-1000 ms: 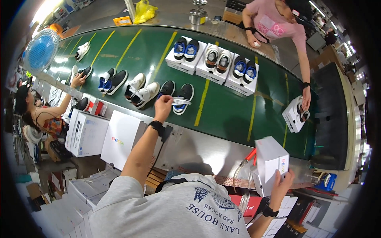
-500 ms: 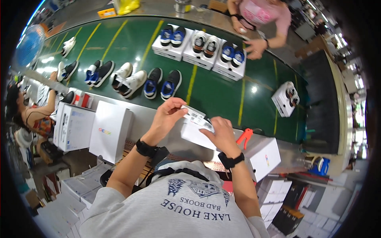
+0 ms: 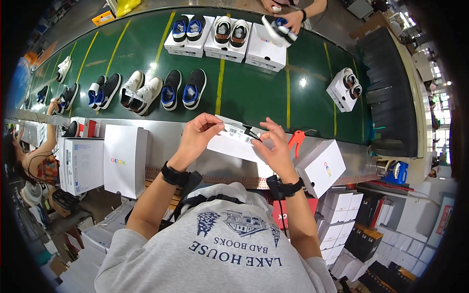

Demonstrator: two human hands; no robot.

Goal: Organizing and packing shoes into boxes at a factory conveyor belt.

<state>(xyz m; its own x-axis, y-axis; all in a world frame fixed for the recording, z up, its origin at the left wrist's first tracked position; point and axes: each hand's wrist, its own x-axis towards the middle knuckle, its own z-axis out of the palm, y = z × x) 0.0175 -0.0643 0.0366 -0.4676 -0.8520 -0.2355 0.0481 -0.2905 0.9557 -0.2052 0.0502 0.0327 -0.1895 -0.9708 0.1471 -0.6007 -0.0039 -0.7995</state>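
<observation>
Between my hands is a white barcode label (image 3: 235, 132) with a small black piece at its right end. My left hand (image 3: 196, 137) pinches the label's left end between thumb and fingers. At the other end, my right hand (image 3: 274, 149) has thumb and index finger closed on the label by the black piece, its other fingers raised. A white shoebox (image 3: 228, 145) lies right below the label, at the near edge of the green conveyor belt (image 3: 254, 100). Whether the label touches the box I cannot tell.
An orange-red tagging gun (image 3: 295, 141) lies right of my right hand, near a white shoebox (image 3: 323, 167). Several shoes, including a black pair (image 3: 181, 90), stand on the belt. White boxes (image 3: 126, 161) stand at left. Across the belt, a person's hand (image 3: 293, 20) holds shoes.
The view has shifted, so the belt items sit further left. My right hand's fingers have lifted and spread somewhat. Across the belt, the person has picked shoes up off the right-hand box.
</observation>
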